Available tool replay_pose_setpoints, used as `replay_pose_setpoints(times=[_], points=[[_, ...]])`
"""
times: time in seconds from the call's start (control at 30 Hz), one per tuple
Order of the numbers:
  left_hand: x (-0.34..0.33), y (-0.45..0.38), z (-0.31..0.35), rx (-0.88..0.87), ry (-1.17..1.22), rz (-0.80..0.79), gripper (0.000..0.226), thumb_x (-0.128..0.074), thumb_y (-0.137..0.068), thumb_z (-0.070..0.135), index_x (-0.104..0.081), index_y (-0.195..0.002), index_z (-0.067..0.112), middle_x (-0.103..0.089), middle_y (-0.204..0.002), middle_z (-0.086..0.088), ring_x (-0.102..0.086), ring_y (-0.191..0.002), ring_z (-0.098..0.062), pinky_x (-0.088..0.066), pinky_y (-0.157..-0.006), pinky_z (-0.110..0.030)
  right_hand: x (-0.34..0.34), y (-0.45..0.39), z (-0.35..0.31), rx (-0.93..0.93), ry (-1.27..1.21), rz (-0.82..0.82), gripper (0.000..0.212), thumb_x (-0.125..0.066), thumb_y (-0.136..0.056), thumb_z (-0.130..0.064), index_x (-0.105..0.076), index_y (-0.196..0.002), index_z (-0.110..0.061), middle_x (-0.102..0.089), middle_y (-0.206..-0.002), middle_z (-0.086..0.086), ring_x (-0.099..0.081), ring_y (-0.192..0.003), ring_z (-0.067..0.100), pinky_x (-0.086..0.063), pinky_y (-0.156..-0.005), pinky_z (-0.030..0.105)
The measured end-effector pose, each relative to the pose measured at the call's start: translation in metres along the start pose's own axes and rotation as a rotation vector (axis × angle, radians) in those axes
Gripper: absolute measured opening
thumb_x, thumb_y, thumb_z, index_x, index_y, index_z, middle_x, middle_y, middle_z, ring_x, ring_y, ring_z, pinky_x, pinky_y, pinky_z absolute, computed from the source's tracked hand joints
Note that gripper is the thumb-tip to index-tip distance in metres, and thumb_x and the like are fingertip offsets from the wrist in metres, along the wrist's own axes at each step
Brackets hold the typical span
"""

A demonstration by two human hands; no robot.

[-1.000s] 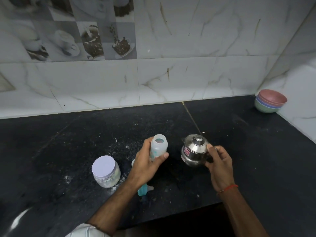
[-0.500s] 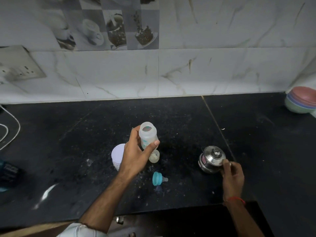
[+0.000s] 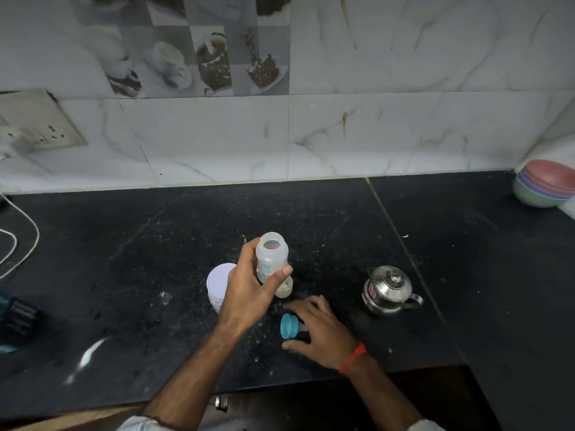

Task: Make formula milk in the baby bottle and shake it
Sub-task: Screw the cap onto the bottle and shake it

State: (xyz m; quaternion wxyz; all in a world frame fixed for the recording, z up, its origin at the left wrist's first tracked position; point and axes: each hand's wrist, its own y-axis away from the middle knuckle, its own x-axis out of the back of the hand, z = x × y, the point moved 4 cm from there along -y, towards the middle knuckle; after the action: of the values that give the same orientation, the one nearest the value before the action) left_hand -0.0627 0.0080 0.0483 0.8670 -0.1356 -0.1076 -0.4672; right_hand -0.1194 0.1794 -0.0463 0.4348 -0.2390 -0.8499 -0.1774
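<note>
A: What has changed in the last second?

B: The right hand [image 3: 322,334] has left the small lidded stainless-steel kettle [image 3: 387,289], which stands alone at centre right of the frame on the speckled black stone countertop [image 3: 155,244]. That hand is now low in the centre, spread over the teal screw ring with its clear teat [image 3: 291,325], which lies on its side.

A: Has it got hold of it?

B: Not that I can see. The fingers are fanned wide, arched above and around the ring, thumb below it; nothing has closed yet.

A: And the bottle?

B: The translucent plastic baby bottle with teal print [image 3: 271,262] is just above centre frame, held up off the counter and tilted, mouth uncapped. The left hand [image 3: 249,293] wraps it, thumb across the front, fingers behind. Its base looks pale and cloudy.

A: The powder?

B: The clear jar with a white lid [image 3: 217,283] sits closed, partly hidden behind the left hand.

A: So what does this mean?

B: I judge filling is over; capping comes next, then shaking.
</note>
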Motion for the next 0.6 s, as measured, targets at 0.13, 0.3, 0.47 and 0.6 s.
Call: replay_pose_setpoints(times=[0.13,0.3,0.47,0.6], points=[[-0.003,0.003,-0.001,-0.001,0.006,-0.029,0.057,-0.082,-0.078,0.055,-0.046,-0.121,0.061,-0.067,-0.116,0.036,-0.067,-0.109,0.004,-0.057,-0.090,-0.024,-0.014,0.000,0.003,-0.061,-0.082,0.072,0.061,-0.076,-0.091,-0.035,-0.050,-0.146,-0.029,-0.048,-0.148,-0.008,-0.037,-0.145,0.014,-0.035,-0.117,0.027],[-0.005,0.003,-0.008,-0.009,-0.022,-0.056,0.057,-0.081,-0.079,0.052,-0.044,-0.119,0.067,-0.067,-0.116,0.035,-0.066,-0.110,0.003,-0.057,-0.092,-0.029,0.031,0.006,0.002,-0.184,-0.639,0.416,0.061,-0.093,-0.076,-0.017,-0.058,-0.122,-0.032,-0.069,-0.127,-0.008,-0.068,-0.118,0.008,-0.054,-0.102,0.024],[-0.014,0.002,-0.013,-0.006,-0.073,-0.103,0.061,-0.086,-0.084,0.039,-0.044,-0.120,0.065,-0.067,-0.116,0.035,-0.063,-0.111,0.007,-0.053,-0.089,-0.020,0.119,0.002,-0.015,-0.085,-0.756,0.595,0.070,-0.096,-0.071,-0.010,-0.054,-0.121,-0.035,-0.070,-0.121,-0.004,-0.075,-0.103,0.012,-0.062,-0.086,0.026],[-0.024,0.003,-0.012,-0.019,-0.122,-0.182,0.060,-0.086,-0.083,0.040,-0.050,-0.132,0.045,-0.067,-0.122,0.024,-0.065,-0.112,0.000,-0.057,-0.093,-0.030,0.162,-0.008,-0.038,0.030,-0.172,0.371,0.058,-0.093,-0.075,-0.028,-0.055,-0.119,-0.037,-0.061,-0.114,-0.024,-0.056,-0.102,-0.004,-0.044,-0.079,0.014]])
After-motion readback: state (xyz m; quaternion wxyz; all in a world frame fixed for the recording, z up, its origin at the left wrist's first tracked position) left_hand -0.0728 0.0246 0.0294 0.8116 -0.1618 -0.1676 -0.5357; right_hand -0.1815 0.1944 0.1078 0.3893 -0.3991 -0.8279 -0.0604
